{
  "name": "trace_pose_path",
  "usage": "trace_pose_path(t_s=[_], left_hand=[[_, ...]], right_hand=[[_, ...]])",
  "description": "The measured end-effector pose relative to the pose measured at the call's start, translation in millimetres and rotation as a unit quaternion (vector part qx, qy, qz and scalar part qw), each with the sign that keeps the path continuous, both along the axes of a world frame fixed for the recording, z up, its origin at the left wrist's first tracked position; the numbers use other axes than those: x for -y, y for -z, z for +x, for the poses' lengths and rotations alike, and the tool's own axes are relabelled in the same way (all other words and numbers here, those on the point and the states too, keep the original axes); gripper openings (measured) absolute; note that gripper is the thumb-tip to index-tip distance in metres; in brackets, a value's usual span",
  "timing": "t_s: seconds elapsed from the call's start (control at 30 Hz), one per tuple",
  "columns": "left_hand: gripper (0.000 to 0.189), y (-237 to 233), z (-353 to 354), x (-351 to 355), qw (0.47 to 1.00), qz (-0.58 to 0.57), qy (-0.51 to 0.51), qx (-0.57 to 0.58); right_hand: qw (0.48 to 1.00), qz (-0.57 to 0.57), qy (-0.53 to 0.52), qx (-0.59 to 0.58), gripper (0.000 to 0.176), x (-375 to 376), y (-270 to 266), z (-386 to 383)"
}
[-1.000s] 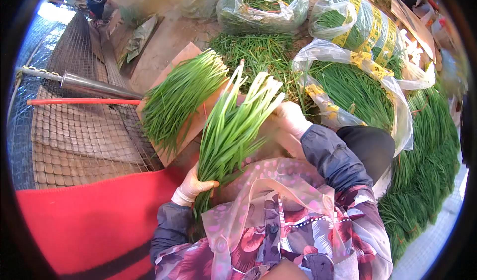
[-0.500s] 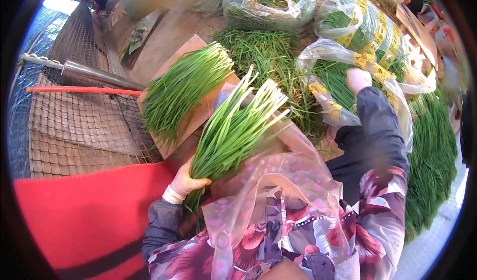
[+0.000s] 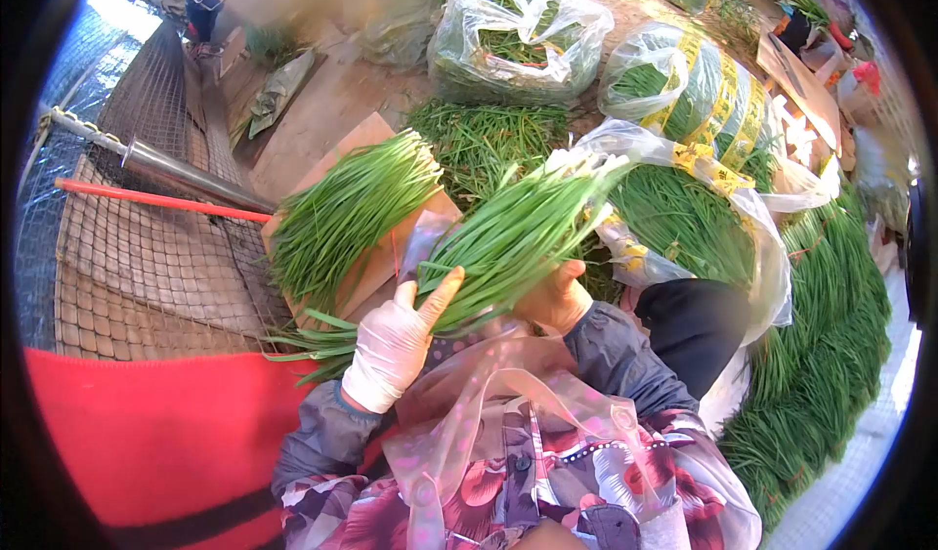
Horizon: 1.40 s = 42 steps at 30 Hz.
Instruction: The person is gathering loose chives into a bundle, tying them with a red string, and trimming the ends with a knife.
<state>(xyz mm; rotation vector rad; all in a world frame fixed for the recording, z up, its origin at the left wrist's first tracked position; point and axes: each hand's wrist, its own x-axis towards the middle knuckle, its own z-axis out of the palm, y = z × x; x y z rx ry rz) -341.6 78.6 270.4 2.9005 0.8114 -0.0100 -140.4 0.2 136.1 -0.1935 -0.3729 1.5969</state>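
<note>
A bunch of garlic chives (image 3: 523, 232) lies across both my hands, its pale cut ends to the upper right and its leaf tips to the lower left. My left hand (image 3: 396, 340), in a whitish glove, grips the leafy end, one finger stretched along the bunch. From below and to the right, my right hand (image 3: 555, 298) holds the middle, thumb up; its other fingers are mostly hidden by the leaves. A second pile of chives (image 3: 357, 203) rests on a cardboard sheet (image 3: 366, 135) just beyond my left hand.
Loose chives fill an open plastic bag (image 3: 684, 213) with yellow tape at right. Behind are a taped bag (image 3: 699, 91), another full bag (image 3: 523, 37) and a loose heap (image 3: 479, 145). More chives (image 3: 821, 325) line the right. A metal pole (image 3: 195, 174) and red cloth (image 3: 166, 433) are left.
My right hand has come from the taped plastic bag to the underside of the bunch. The bunch has swung flatter and to the right, and my left hand has moved slightly right and up.
</note>
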Motion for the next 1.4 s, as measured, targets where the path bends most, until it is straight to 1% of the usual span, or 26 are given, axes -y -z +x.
trace_pose_path(t_s=[0.1, 0.17, 0.2, 0.23, 0.3, 0.37, 0.4, 0.43, 0.47, 0.5, 0.57, 0.6, 0.63, 0.7, 0.73, 0.8, 0.9, 0.97, 1.03, 1.07, 1.17, 1.2, 1.23, 1.3, 1.37, 1.4], left_hand=[[0.071, 10.2, 5.4, 11.7, 0.996, 0.026, 0.065, -0.052], [0.064, 28.8, 0.9, 19.9, 0.994, 0.044, 0.100, -0.028], [0.062, 34.2, -1.8, 24.4, 0.994, 0.045, 0.094, -0.015], [0.061, 39.1, -4.3, 27.8, 0.995, 0.046, 0.089, -0.003], [0.055, 47.9, -11.8, 34.2, 0.994, 0.019, 0.100, 0.040], [0.050, 51.8, -22.9, 35.6, 0.994, -0.024, 0.097, 0.037], [0.053, 48.0, -30.8, 32.2, 0.980, -0.143, 0.116, 0.078], [0.057, 42.4, -41.5, 27.8, 0.949, -0.260, 0.135, 0.118], [0.062, 31.4, -51.9, 12.6, 0.884, -0.429, 0.151, 0.107], [0.059, 10.7, -65.7, -9.5, 0.856, -0.501, 0.126, 0.001], [0.049, -12.6, -79.8, -36.5, 0.798, -0.586, -0.139, 0.034], [0.056, -16.2, -80.6, -48.6, 0.826, -0.527, -0.138, 0.142], [0.079, -9.3, -76.6, -57.6, 0.813, -0.512, -0.148, 0.235], [0.137, -3.7, -46.0, -71.9, 0.782, -0.526, -0.117, 0.314], [0.143, 25.4, -35.9, -85.5, 0.736, -0.582, -0.097, 0.331], [0.130, 78.5, 0.0, -94.9, 0.641, -0.667, -0.052, 0.376], [0.097, 79.3, 46.7, -93.9, 0.597, -0.736, 0.058, 0.314], [0.087, 67.8, 57.6, -85.3, 0.517, -0.810, 0.022, 0.278], [0.079, 78.5, 74.2, -76.2, 0.439, -0.858, -0.022, 0.265], [0.075, 74.0, 76.5, -74.4, 0.402, -0.879, -0.014, 0.257], [0.073, 81.9, 79.4, -76.2, 0.455, -0.854, 0.013, 0.252], [0.073, 82.1, 77.7, -77.6, 0.452, -0.856, 0.013, 0.253], [0.068, 80.7, 75.4, -79.9, 0.446, -0.854, -0.005, 0.270], [0.064, 82.4, 76.6, -83.5, 0.437, -0.853, -0.022, 0.286], [0.056, 85.8, 81.7, -84.1, 0.589, -0.739, -0.040, 0.323], [0.050, 83.1, 84.5, -83.3, 0.640, -0.677, -0.016, 0.364]], right_hand=[[0.996, -0.061, 0.049, -0.035, 0.122, -1.0, 1.9, -8.2], [0.988, -0.134, 0.050, -0.050, 0.122, -8.7, 24.0, -12.1], [0.991, -0.092, 0.030, -0.094, 0.108, -14.9, 30.8, -14.8], [0.991, -0.091, 0.026, -0.093, 0.108, -14.3, 37.4, -14.0], [0.993, -0.101, 0.023, -0.063, 0.086, -14.7, 12.2, -15.3], [0.989, -0.118, 0.013, -0.093, 0.079, -13.7, 18.4, -15.0], [0.990, -0.123, -0.005, -0.064, 0.079, -11.9, 14.9, -12.5], [0.991, -0.128, -0.022, -0.037, 0.079, -10.1, 13.4, -11.5], [0.986, -0.152, -0.037, -0.050, 0.076, -9.8, 19.2, -10.8], [0.986, -0.153, -0.039, -0.048, 0.076, -9.5, 19.2, -11.4], [0.980, -0.177, -0.063, -0.070, 0.074, -8.4, 17.8, -14.1], [0.983, -0.163, -0.058, -0.058, 0.074, -9.7, 12.0, -16.8], [0.984, -0.162, -0.058, -0.055, 0.074, -12.1, 7.0, -18.7], [0.989, -0.127, -0.078, -0.019, 0.073, -13.4, 0.0, -21.7], [0.988, -0.125, -0.085, 0.007, 0.074, -13.3, -0.5, -23.2], [0.987, -0.112, -0.101, 0.059, 0.074, -14.9, -7.6, -28.2], [0.980, -0.072, -0.142, 0.117, 0.075, -19.1, -22.8, -33.5], [0.976, -0.072, -0.187, 0.083, 0.064, -21.1, -24.7, -31.1], [0.970, -0.088, -0.213, 0.082, 0.065, -18.5, -10.4, -23.6], [0.960, -0.109, -0.204, 0.160, 0.064, -13.7, -3.5, -19.9], [0.911, -0.083, -0.176, 0.363, 0.064, -7.9, -8.6, 8.2], [0.904, -0.102, -0.207, 0.360, 0.067, -14.1, -21.2, 17.2], [0.951, -0.116, -0.135, 0.252, 0.067, -8.4, -40.2, 25.3], [0.990, -0.103, -0.010, 0.095, 0.070, -12.1, -38.9, 24.5], [0.988, -0.109, -0.005, 0.111, 0.072, -25.5, -33.8, 4.1], [0.982, -0.138, 0.003, 0.130, 0.068, -30.7, -32.6, -8.7]])
